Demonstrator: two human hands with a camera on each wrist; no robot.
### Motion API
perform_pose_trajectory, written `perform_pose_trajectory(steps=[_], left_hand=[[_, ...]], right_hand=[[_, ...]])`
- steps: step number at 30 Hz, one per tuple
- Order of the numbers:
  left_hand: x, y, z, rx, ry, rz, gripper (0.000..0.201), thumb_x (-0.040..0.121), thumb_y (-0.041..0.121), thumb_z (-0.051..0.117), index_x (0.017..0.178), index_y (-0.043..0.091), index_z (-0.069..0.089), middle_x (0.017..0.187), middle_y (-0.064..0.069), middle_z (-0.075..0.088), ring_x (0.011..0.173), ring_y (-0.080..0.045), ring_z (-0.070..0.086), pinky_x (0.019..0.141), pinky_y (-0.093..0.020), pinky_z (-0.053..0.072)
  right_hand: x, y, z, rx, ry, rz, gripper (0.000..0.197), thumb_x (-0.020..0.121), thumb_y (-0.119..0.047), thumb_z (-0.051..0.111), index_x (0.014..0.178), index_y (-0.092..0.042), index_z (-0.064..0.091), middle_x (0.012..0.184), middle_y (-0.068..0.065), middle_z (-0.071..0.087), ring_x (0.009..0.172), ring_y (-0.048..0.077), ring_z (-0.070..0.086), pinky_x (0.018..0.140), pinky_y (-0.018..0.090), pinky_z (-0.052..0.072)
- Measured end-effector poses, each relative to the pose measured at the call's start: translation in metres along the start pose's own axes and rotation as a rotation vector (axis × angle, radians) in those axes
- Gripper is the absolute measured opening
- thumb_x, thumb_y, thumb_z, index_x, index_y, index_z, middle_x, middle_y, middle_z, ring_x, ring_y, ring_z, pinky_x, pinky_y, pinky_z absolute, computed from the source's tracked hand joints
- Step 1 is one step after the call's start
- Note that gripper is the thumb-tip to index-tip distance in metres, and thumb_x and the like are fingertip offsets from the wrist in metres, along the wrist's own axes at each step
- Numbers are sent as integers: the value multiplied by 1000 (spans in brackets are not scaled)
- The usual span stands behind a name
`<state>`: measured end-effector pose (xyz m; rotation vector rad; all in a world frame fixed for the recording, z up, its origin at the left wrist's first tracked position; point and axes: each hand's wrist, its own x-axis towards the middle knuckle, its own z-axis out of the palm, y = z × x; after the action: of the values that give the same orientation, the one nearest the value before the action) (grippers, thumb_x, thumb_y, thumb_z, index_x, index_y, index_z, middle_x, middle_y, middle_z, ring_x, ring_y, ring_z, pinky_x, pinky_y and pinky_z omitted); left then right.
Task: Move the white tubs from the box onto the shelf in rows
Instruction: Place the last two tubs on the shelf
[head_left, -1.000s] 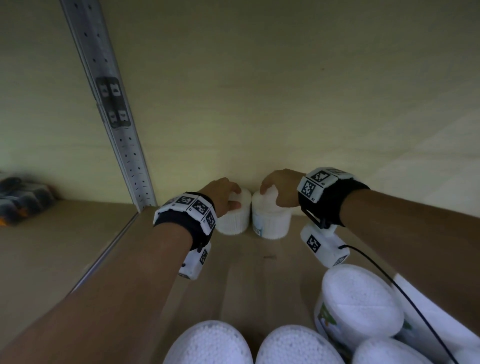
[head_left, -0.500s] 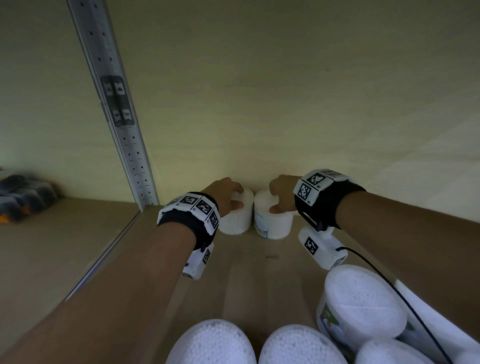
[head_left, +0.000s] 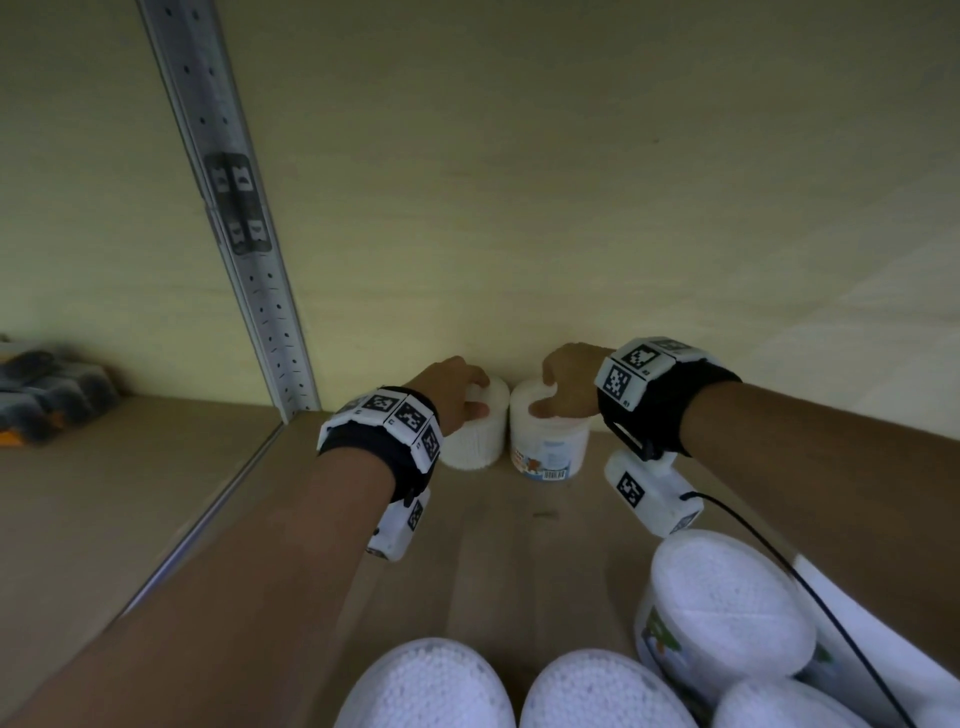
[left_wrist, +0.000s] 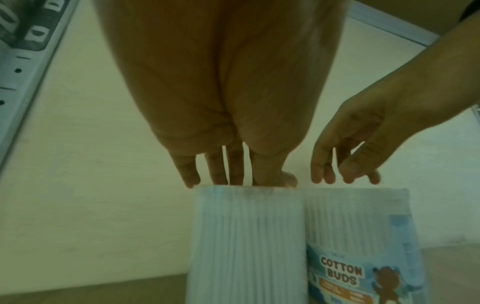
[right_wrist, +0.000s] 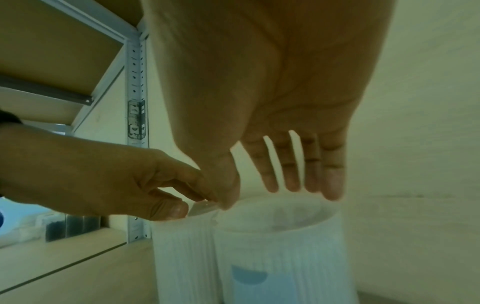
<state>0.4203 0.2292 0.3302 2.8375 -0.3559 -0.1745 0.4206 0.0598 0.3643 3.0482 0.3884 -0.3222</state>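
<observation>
Two white ribbed tubs stand side by side on the wooden shelf (head_left: 498, 551), against the back wall. My left hand (head_left: 454, 392) is over the left tub (head_left: 475, 444), its straight fingertips (left_wrist: 192, 181) touching the lid's edge. My right hand (head_left: 566, 382) is over the right tub (head_left: 550, 449), which bears a "Cotton Buds" label (left_wrist: 342, 273). Its fingers (right_wrist: 291, 181) are straight and hover just above the lid, the thumb near the rim. Neither hand grips a tub. Several more white tubs (head_left: 727, 613) lie close below me.
A perforated metal upright (head_left: 249, 260) rises left of the tubs and divides the shelf bays. Dark packs (head_left: 47, 400) lie at the far left in the neighbouring bay. A black cable (head_left: 779, 566) runs from my right wrist over the near tubs.
Both hands held the tubs by their tops before. Now the fingers have straightened and loosened, and the two tubs stand against the back wall.
</observation>
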Motion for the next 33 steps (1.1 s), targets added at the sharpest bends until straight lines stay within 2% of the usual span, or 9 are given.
perform_pose_trajectory(steps=[3, 6, 11, 14, 17, 25, 27, 30, 33], left_hand=[[0, 0, 1, -4, 1, 0, 50, 96, 28, 53, 141, 13, 40, 145, -12, 37, 134, -28, 38, 109, -33, 31], [0, -1, 1, -1, 6, 3, 49, 96, 29, 52, 141, 14, 40, 145, -11, 37, 134, -28, 38, 109, -33, 30], [0, -3, 2, -18, 8, 6, 49, 96, 29, 52, 141, 14, 41, 145, -11, 37, 134, -27, 38, 109, -33, 30], [1, -2, 3, -17, 11, 13, 49, 96, 28, 53, 141, 14, 41, 145, -11, 38, 134, -27, 38, 109, -31, 29], [1, -1, 4, -22, 13, 15, 49, 95, 28, 53, 141, 14, 41, 145, -10, 38, 135, -26, 37, 109, -31, 28], [1, -3, 1, -36, -3, 21, 48, 95, 26, 54, 141, 17, 42, 147, -8, 37, 136, -25, 37, 109, -30, 29], [1, -3, -1, -41, -18, 31, 46, 95, 21, 54, 140, 19, 43, 151, -5, 35, 138, -23, 36, 109, -31, 30], [0, -3, -10, -42, -104, 69, 53, 91, -3, 47, 138, 23, 46, 153, -3, 32, 140, -23, 34, 107, -32, 34], [-3, -2, -14, -97, -128, 130, 62, 80, -19, 36, 127, 18, 54, 152, -5, 34, 141, -23, 33, 108, -34, 35]], right_hand=[[2, -1, 1, -43, -55, 30, 70, 86, -61, 49, 124, -3, 59, 125, 15, 62, 105, 29, 61, 99, 40, 49], [6, 0, 4, -47, -32, 30, 74, 82, -65, 52, 125, -5, 57, 123, 13, 62, 110, 30, 61, 99, 41, 49], [3, 0, 3, -49, -39, 16, 65, 90, -44, 58, 137, -1, 48, 140, 18, 51, 127, 32, 52, 104, 39, 44], [0, 7, -3, -32, -48, -21, 62, 89, -28, 64, 143, -11, 40, 149, 10, 39, 135, 26, 43, 108, 34, 36], [-3, 11, -7, -20, -63, -52, 64, 87, -15, 66, 145, -15, 40, 152, 8, 36, 138, 25, 40, 109, 31, 35], [-4, 11, -5, 12, -62, -86, 61, 89, -14, 63, 145, -13, 40, 150, 9, 40, 136, 25, 43, 107, 28, 36], [-3, 12, -5, 5, -56, -92, 62, 87, -14, 66, 145, -13, 42, 148, 8, 44, 134, 25, 46, 105, 28, 38], [-1, 11, -6, 1, -66, -95, 63, 85, -12, 68, 143, -13, 43, 147, 8, 45, 132, 25, 47, 104, 28, 39], [1, 10, -5, 0, -61, -89, 58, 88, -9, 63, 143, -10, 43, 149, 10, 42, 134, 26, 45, 107, 30, 36]])
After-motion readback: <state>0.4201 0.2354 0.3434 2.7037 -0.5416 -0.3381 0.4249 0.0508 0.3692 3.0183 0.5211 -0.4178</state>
